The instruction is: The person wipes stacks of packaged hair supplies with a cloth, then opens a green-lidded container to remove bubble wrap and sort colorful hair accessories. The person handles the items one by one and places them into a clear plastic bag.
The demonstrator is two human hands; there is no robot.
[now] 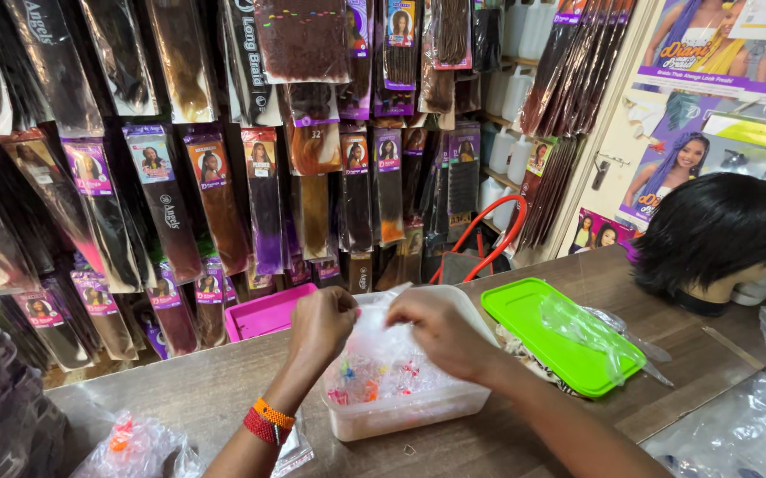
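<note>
Left hand (323, 320): I pinch the clear bag (383, 350); right hand (441, 329): pinching it too
Risk: bag tearing, beads (374, 382) scattering beyond the tub (401, 416) beneath

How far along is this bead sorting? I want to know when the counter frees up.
Done: the green lid lies off, beside the tub. In hand: the left hand and right hand pinch a clear plastic bag over the tub. Left: coloured beads sit inside, lid not back on.
</note>
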